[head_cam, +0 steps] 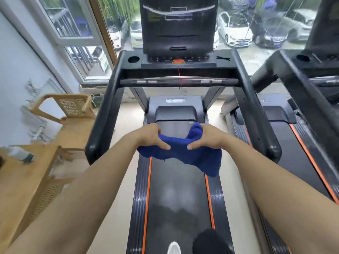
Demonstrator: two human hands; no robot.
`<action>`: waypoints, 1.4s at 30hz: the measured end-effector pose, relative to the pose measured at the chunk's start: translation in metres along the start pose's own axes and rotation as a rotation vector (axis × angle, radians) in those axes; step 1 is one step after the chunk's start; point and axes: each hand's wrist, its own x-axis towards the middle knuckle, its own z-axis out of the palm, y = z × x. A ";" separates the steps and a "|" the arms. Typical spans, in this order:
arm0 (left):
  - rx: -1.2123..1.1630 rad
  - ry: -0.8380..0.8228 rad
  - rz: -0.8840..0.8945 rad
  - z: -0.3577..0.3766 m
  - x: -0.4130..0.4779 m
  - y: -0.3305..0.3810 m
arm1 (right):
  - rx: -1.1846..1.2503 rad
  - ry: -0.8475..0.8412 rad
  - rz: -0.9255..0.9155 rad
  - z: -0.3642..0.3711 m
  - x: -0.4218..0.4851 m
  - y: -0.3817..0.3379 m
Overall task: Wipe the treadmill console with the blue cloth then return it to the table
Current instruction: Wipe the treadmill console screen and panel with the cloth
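Left hand (151, 135) and right hand (206, 137) grip blue cloth (185, 153) between them.

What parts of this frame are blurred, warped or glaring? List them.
Head view: wide-angle bending bows the treadmill handrails outward; motion blur smears the edges, worst on the table and the second treadmill; daylight from the window leaves a soft sheen on the belt; the blue cloth and both hands stay fairly sharp.

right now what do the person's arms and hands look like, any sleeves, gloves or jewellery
Both arms are bare along their whole visible length: no sleeves reach into view. The left hand and right hand wear no gloves, and no watch, bracelet or ring shows on the parts that can be seen. There are no markings on either forearm.
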 end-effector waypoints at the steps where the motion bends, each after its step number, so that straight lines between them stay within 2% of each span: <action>1: 0.049 0.021 0.010 -0.016 0.009 0.004 | -0.077 -0.013 -0.012 -0.015 0.008 -0.007; 3: 0.075 0.101 0.035 -0.045 0.030 0.014 | -0.193 0.004 -0.053 -0.043 0.028 -0.017; 5: 0.038 0.170 0.053 -0.069 0.051 0.022 | -0.212 0.061 -0.091 -0.065 0.054 -0.022; 10: -0.006 0.244 0.068 -0.126 0.114 0.033 | -0.031 0.152 -0.158 -0.123 0.137 -0.032; 12: -0.025 0.278 0.056 -0.152 0.139 0.038 | 0.006 0.129 -0.198 -0.149 0.170 -0.042; 15: -0.053 0.336 0.039 -0.189 0.172 0.049 | -0.061 0.078 -0.272 -0.188 0.215 -0.062; 19: -0.159 0.518 0.009 -0.234 0.219 0.063 | 0.010 0.062 -0.334 -0.238 0.271 -0.090; 24: -0.337 0.715 -0.003 -0.284 0.278 0.072 | 0.186 0.193 -0.379 -0.280 0.339 -0.116; 33: -0.340 0.849 0.117 -0.385 0.393 0.054 | 0.357 0.376 -0.401 -0.321 0.458 -0.171; 39: -0.346 0.838 0.279 -0.463 0.455 0.039 | 0.442 0.462 -0.393 -0.343 0.513 -0.212; 42: -0.240 0.866 0.317 -0.496 0.479 0.036 | 0.428 0.557 -0.378 -0.358 0.532 -0.234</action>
